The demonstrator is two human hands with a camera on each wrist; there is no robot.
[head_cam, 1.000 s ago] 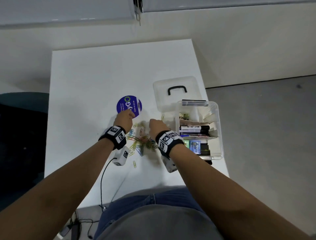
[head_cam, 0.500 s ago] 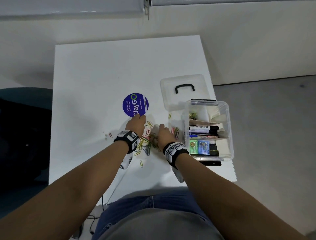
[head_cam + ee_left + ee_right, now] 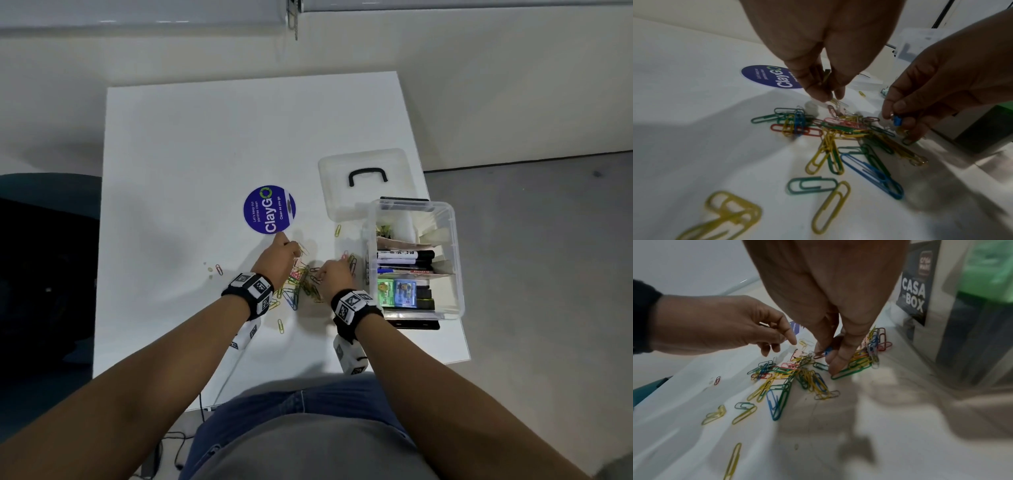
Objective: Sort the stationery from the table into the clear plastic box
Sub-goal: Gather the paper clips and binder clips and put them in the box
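Several coloured paper clips [image 3: 301,291] lie in a loose pile [image 3: 838,133] on the white table [image 3: 191,154]. My left hand [image 3: 277,260] hovers over the pile's far left side, and its fingertips [image 3: 818,95] pinch a few clips while touching a pale one. Over the pile's right side, my right hand [image 3: 334,274] pinches a blue clip [image 3: 828,349] between thumb and finger. The clear plastic box [image 3: 455,260] stands open just right of the pile, holding markers [image 3: 404,255] and small packets.
The box's lid [image 3: 363,161] with a black handle lies behind the box. A round purple sticker [image 3: 269,209] sits beyond my left hand. Stray clips lie at the left [image 3: 219,269], near the lid [image 3: 338,230] and toward me [image 3: 281,325]. The table's right edge runs beside the box.
Both hands have stayed over the clip pile, shifting only slightly as the fingers pick at clips. The head view has drifted a little.
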